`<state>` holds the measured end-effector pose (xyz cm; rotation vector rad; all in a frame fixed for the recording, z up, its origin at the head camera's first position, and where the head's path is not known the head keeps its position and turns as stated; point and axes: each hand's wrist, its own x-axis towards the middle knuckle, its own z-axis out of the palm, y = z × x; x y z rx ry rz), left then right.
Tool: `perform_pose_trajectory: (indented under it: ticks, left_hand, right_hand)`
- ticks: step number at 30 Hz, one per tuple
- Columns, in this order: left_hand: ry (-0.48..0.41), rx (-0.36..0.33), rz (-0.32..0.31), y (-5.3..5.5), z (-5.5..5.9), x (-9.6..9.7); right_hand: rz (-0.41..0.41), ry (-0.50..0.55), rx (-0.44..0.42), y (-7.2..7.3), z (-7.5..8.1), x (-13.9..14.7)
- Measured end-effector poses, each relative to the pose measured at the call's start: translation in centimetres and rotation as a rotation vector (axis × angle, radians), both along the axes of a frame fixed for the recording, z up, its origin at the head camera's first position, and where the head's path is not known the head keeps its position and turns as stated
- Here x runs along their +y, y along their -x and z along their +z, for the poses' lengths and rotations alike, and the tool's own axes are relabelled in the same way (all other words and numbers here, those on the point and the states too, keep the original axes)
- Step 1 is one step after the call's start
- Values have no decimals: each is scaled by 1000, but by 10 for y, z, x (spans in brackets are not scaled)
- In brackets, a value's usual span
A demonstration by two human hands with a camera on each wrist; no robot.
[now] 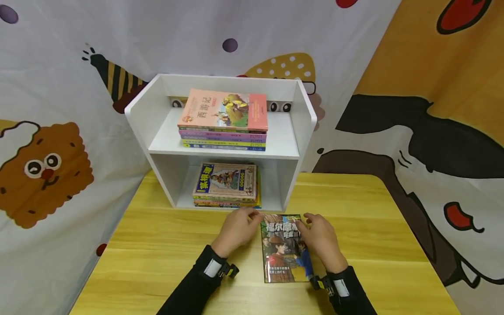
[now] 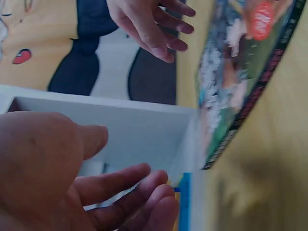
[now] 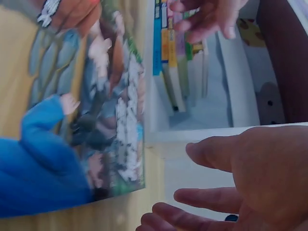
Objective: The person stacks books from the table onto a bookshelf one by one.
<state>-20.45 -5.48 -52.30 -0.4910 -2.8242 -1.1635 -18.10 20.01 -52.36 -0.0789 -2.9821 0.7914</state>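
A comic-style book (image 1: 281, 258) with a dark, colourful cover and white Chinese title lies on the table in front of the shelf. My left hand (image 1: 239, 229) is at the book's upper left corner; in the left wrist view its fingers (image 2: 139, 192) are loosely bent with nothing between them. Over the upper right edge hovers my right hand (image 1: 320, 238). The right wrist view shows its thumb (image 3: 211, 153) and fingers spread, apart from the cover. Whether either hand touches the book's edge is hard to tell.
A white two-tier shelf (image 1: 291, 131) stands at the back of the wooden table (image 1: 177, 262). A stack of books (image 1: 222, 111) sits on its upper level, another stack (image 1: 226, 183) on its lower level. Behind hangs a printed cartoon cloth (image 1: 189, 39).
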Motion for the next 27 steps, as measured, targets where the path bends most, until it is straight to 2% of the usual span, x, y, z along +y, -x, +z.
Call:
perform_pose_trajectory:
  ticks: [4, 7, 12, 18, 20, 23, 25, 27]
  left_hand:
    - [84, -26, 3, 1, -21, 9]
    - [117, -43, 11, -1, -30, 13]
    - [64, -40, 12, 1, -37, 18]
    - [21, -4, -14, 1, -41, 23]
    - [-4, 8, -18, 1, -42, 24]
    - [-85, -15, -19, 3, -44, 26]
    - [-173, -68, -20, 4, -43, 28]
    - [-295, -155, -24, 3, -42, 29]
  right_hand:
    - [-29, 13, -44, 1, -11, 4]
    - [-34, 24, -51, 4, -16, 3]
    - [-32, 27, -36, 11, -23, 0]
    - [-46, 46, -38, 10, -34, -5]
    - [-56, 37, -19, 9, -36, -6]
    - [-65, 27, -4, 9, -38, -6]
    - [-68, 30, -7, 8, -38, -5]
    - [-69, 38, -18, 6, -39, -4]
